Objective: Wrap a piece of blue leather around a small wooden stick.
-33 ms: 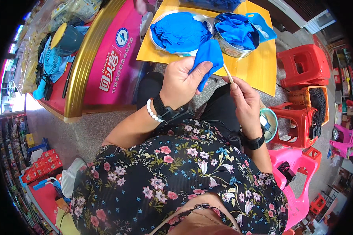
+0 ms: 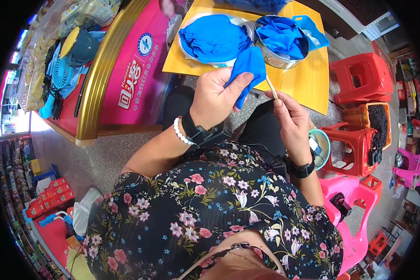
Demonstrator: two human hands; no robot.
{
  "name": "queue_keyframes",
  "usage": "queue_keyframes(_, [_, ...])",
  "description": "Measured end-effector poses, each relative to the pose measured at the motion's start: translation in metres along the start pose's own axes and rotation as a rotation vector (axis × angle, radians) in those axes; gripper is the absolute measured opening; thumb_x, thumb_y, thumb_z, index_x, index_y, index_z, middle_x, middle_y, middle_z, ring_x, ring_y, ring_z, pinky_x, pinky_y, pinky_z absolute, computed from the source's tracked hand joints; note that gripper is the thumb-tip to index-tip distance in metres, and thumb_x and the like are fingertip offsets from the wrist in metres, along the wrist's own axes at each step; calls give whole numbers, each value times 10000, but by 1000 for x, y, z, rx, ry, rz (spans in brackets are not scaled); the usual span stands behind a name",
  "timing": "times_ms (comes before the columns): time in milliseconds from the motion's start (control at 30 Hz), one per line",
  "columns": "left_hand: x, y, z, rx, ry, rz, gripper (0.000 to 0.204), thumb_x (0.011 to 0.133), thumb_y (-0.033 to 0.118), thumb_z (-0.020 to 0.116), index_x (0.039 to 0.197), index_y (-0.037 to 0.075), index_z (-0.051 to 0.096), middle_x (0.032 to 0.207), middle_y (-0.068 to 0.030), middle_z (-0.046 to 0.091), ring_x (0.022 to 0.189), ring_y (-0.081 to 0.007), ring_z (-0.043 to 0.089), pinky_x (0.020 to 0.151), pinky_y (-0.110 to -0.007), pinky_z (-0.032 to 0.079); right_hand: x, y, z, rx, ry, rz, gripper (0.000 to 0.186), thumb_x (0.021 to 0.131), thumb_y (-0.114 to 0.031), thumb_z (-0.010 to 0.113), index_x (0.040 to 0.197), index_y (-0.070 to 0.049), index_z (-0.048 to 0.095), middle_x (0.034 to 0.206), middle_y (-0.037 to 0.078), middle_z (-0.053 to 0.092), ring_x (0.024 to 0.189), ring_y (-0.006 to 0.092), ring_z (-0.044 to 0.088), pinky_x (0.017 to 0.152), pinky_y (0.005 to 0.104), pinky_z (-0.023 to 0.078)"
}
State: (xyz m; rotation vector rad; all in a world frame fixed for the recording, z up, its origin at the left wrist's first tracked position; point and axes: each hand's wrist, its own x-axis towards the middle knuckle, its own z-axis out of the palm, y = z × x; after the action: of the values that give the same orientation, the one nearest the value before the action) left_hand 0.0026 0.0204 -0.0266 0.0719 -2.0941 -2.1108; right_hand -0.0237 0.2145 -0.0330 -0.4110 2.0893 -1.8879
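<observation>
My left hand (image 2: pixel 215 97) pinches a folded piece of bright blue fabric (image 2: pixel 250 63) between thumb and fingers, above my lap at the table's near edge. In my right hand (image 2: pixel 293 122), thumb and fingertips are closed on a thin pale stick (image 2: pixel 271 87). The stick's upper end reaches the right edge of the fabric; whether it touches cannot be made out. Just beyond my hands, a heap of thin blue pieces (image 2: pixel 214 39) lies on a round white tray (image 2: pixel 187 55). Beside it stands a round tin (image 2: pixel 276 60) with more blue pieces (image 2: pixel 282 38) inside.
The yellow wooden table (image 2: pixel 308 91) also bears a blue plastic basket (image 2: pixel 315 35) and a clear box (image 2: pixel 252 5) at the back. On the left is a pink, gold-edged counter (image 2: pixel 95 70). Red stools (image 2: pixel 364 79) and a pink chair (image 2: pixel 354 228) stand right, near a bin (image 2: pixel 326 144).
</observation>
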Motion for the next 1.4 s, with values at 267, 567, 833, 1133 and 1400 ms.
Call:
queue_keyframes(267, [1, 3, -5, -14, -37, -6, 331, 936, 316, 524, 867, 7, 621, 695, -46, 625, 592, -86, 595, 531, -194, 466, 0, 3, 2, -89, -104, -113, 220, 928, -111, 511, 1071, 12, 624, 956, 98, 656, 863, 121, 581, 773, 252, 449])
queue_keyframes(567, [0, -4, 0, 188, 64, 229, 287, 917, 234, 572, 767, -6, 618, 561, -33, 538, 525, -59, 484, 483, -243, 388, 3, 3, -3, -22, -37, 74, 222, 935, -142, 521, 1062, 0, 635, 921, 20, 650, 802, 67, 528, 723, 208, 423])
queue_keyframes(833, [4, -1, -3, 61, 59, 173, 188, 908, 172, 589, 929, -4, 648, 721, 54, 587, 644, -3, 469, 561, -167, 379, 3, 3, -2, -96, -91, -98, 227, 930, -143, 530, 1065, 3, 639, 931, 26, 652, 821, 60, 525, 736, 208, 425])
queue_keyframes(1133, [6, 12, 2, 17, 20, 142, 124, 865, 130, 641, 909, 16, 654, 727, 28, 615, 641, -22, 516, 577, -184, 422, 4, -1, -5, 57, -25, -5, 234, 935, -152, 525, 1067, 2, 640, 882, -10, 630, 713, 39, 453, 640, 187, 379])
queue_keyframes(1400, [8, 15, 1, -328, -9, -68, 142, 831, 91, 662, 940, 2, 642, 850, -33, 658, 751, -74, 613, 700, -208, 495, 1, 3, -1, 11, -129, -31, 222, 930, -133, 522, 1050, 13, 639, 869, 39, 651, 809, 98, 553, 742, 224, 437])
